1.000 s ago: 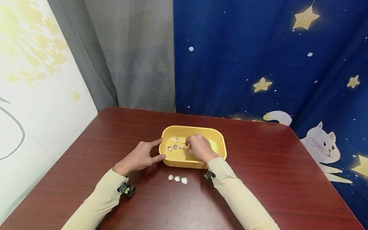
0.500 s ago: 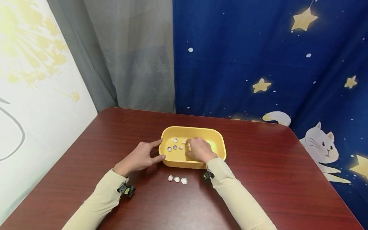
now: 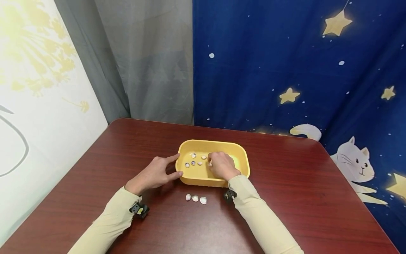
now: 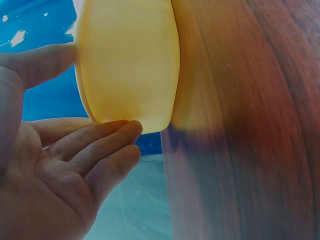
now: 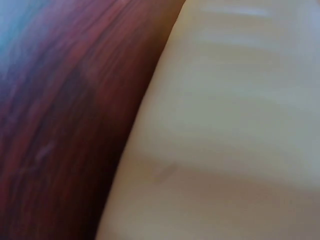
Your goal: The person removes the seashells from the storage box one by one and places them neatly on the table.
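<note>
A yellow plastic basin [image 3: 209, 181] stands on the table, with several small seashells [image 3: 193, 163] on the left part of its floor. My left hand [image 3: 155, 173] touches the basin's left end, thumb and fingers spread and fairly straight; the left wrist view shows the fingers against the outer wall. Inside the basin, my right hand [image 3: 222, 165] has its fingers curled down and pinches a small pale seashell [image 3: 210, 164], mostly hidden by the hand. Only the basin's blurred outer wall [image 5: 225, 125] fills the right wrist view, without the hand.
Three seashells [image 3: 195, 198] lie in a row on the dark red table [image 3: 285, 197], in front of the basin. Behind the table hang a grey curtain [image 3: 152, 70] and a blue one [image 3: 253, 70] with stars.
The right fingers have shifted slightly right, away from a seashell that now lies in plain view on the basin's floor. My left hand keeps its place at the basin's end.
</note>
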### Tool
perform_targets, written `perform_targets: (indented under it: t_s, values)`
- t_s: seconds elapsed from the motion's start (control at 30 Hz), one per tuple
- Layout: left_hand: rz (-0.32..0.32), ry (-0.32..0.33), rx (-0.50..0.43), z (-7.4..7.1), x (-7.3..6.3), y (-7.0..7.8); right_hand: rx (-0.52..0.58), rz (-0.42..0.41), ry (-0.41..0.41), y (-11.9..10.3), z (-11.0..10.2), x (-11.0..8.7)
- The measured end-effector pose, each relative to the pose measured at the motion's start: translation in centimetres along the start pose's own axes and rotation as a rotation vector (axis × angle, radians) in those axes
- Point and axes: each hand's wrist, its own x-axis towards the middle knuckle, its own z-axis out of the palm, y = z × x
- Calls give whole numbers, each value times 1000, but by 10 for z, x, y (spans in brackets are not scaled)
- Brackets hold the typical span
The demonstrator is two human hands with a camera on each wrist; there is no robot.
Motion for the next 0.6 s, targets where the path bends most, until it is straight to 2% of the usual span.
perform_targets:
  t_s: [0.27,0.6]
  values:
    - [-26,-14,-1,-1,0,3,-21,16,-16,1,0,1]
    - [-9,-7,4,0,-1,3,6,-20,-3,2,-3,-1]
